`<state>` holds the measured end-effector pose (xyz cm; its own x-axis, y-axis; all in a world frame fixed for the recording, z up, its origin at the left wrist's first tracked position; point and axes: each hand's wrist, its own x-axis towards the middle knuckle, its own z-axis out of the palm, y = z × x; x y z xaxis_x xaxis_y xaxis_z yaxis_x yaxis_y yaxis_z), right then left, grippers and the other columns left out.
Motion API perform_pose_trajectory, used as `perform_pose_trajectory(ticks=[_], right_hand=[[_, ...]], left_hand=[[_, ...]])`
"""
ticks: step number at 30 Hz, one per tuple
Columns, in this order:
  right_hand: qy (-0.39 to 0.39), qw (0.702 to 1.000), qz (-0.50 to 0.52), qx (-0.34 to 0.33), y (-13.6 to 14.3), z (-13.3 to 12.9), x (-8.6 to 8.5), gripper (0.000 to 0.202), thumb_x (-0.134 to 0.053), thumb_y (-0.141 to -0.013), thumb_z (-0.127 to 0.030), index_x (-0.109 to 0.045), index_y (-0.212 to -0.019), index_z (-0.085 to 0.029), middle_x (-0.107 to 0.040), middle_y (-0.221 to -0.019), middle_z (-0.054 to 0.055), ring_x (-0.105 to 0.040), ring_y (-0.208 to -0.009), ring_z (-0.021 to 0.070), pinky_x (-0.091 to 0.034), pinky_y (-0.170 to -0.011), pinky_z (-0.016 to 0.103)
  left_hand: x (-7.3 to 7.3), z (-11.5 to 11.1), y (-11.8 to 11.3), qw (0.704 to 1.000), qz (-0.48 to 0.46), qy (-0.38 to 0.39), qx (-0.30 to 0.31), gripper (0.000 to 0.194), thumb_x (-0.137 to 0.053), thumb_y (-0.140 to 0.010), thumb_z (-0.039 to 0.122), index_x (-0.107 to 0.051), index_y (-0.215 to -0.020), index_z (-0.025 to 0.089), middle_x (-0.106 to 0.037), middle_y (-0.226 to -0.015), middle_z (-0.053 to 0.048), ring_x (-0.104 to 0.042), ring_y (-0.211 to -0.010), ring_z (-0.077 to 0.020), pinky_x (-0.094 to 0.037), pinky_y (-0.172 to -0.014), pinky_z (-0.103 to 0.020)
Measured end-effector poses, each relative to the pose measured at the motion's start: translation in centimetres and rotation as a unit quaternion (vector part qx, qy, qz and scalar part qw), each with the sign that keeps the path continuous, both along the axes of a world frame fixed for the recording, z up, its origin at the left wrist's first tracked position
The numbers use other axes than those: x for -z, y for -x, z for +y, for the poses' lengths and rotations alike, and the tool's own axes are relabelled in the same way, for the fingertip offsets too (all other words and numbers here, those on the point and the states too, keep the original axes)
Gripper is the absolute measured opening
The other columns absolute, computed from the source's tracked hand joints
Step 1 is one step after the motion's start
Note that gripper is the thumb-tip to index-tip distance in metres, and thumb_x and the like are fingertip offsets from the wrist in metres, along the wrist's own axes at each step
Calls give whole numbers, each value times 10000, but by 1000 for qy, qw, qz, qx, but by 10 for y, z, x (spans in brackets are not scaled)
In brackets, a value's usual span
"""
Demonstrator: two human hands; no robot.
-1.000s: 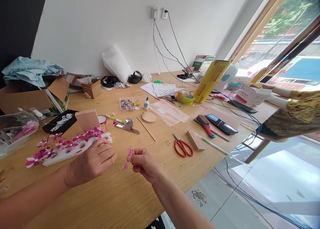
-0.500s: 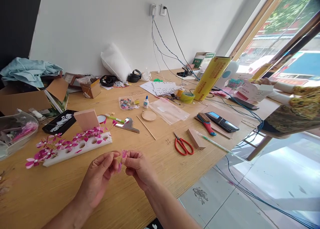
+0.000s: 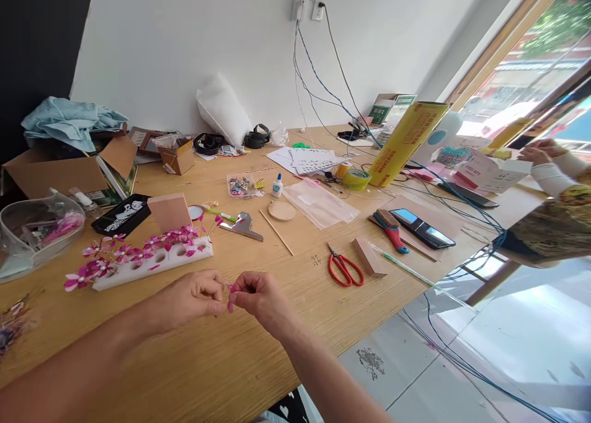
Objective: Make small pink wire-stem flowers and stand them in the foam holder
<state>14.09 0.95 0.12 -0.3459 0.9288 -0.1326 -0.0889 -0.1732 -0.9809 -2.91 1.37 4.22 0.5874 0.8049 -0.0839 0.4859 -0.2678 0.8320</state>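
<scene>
My right hand [image 3: 259, 300] pinches a small pink petal piece [image 3: 231, 298] between thumb and fingers, above the front of the wooden table [image 3: 194, 367]. Just left of it, my left hand [image 3: 199, 295] is closed, knuckles up, its fingertips close to the pink piece. Whatever the left fingers may hold is hidden. Beyond my hands on the left lies a white block [image 3: 159, 270] with round holes. Pink wire-stemmed flowers [image 3: 99, 266] rest along that block, and a loose petal lies against its front.
Red-handled scissors [image 3: 344, 268], a wooden block [image 3: 369, 257] and a brush [image 3: 391, 231] lie to the right. A thin stick [image 3: 276, 232], wooden disc [image 3: 281, 211], glue bottle [image 3: 277, 186] and metal clip [image 3: 244, 226] lie ahead. Another person's arms [image 3: 554, 167] are at far right.
My left hand has turned knuckles up and moved slightly left, its fingers now folded. My right hand still pinches the pink piece. The view has swung a little to the left.
</scene>
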Motion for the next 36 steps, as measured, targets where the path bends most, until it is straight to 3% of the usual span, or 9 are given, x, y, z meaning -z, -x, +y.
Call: perform_pose_trajectory(ticks=[4, 8, 13, 17, 22, 25, 28, 33, 36], right_hand=[[95, 989, 112, -5, 1, 0, 2, 160, -670, -535, -255, -539, -506, -169, -506, -471, -43, -356, -432, 62, -210, -431, 213], [148, 973, 179, -19, 7, -2, 4, 223, -740, -489, -289, -584, -543, -139, -493, -508, -36, -327, -438, 45, -174, -411, 198], [172, 963, 208, -4, 10, -8, 5, 248, -745, -482, -267, -529, -499, -147, -394, -454, -70, -261, -404, 33, -142, -397, 203], [133, 979, 151, 15, 9, -11, 7, 199, -679, -514, -251, -501, -494, -165, -444, -458, -52, -302, -410, 51, -167, -407, 211], [31, 999, -6, 18, 6, -6, 12, 101, -573, -545, -193, -507, -474, -166, -443, -432, -58, -268, -412, 53, -169, -427, 220], [61, 998, 11, 6, 5, -5, 16, 101, -587, -533, -212, -506, -491, -168, -454, -433, -60, -293, -404, 53, -187, -426, 218], [114, 990, 81, 11, 6, -6, 18, 144, -643, -512, -239, -524, -510, -158, -483, -462, -46, -336, -410, 52, -206, -416, 206], [156, 970, 186, -6, 11, -9, 15, 163, -687, -499, -240, -565, -522, -135, -460, -469, -41, -336, -394, 38, -186, -382, 187], [178, 960, 214, 10, 12, -9, 14, 155, -684, -481, -209, -547, -496, -140, -413, -448, -56, -293, -377, 30, -178, -367, 182]], left_hand=[[9, -12, -5, 926, -265, 212, -165, 211, -638, -680, 308, -592, -516, 183, -587, -831, -24, -531, -758, -148, -444, -667, -245], [31, -25, -14, 838, -429, 229, -249, 205, -673, -680, 373, -649, -584, 195, -615, -746, -10, -500, -594, -100, -443, -576, -221], [47, -20, -3, 929, -223, -154, -253, 170, -575, -788, 280, -688, -913, 260, -680, -880, -35, -584, -842, -186, -464, -760, -302], [41, -14, 9, 894, 8, -428, -130, 189, -498, -822, 164, -680, -813, 213, -660, -746, -43, -553, -758, -197, -426, -729, -323], [19, -11, 4, 991, 60, -102, -59, 253, -510, -750, 172, -552, -501, 183, -474, -542, 11, -448, -609, -163, -359, -597, -277], [18, -15, 1, 993, -33, 59, -92, 241, -547, -718, 229, -544, -484, 169, -471, -617, 19, -469, -648, -141, -372, -609, -240], [27, -24, -5, 928, -254, 206, -180, 206, -645, -679, 297, -609, -534, 154, -532, -766, 0, -449, -649, -107, -368, -601, -212], [45, -34, -24, 755, -497, 324, -279, 259, -735, -618, 418, -692, -679, 170, -401, -465, 63, -333, -442, -56, -381, -508, -192], [57, -27, -22, 795, -457, 208, -341, 307, -747, -577, 459, -711, -747, 205, -571, -589, 15, -496, -535, -99, -456, -558, -219]])
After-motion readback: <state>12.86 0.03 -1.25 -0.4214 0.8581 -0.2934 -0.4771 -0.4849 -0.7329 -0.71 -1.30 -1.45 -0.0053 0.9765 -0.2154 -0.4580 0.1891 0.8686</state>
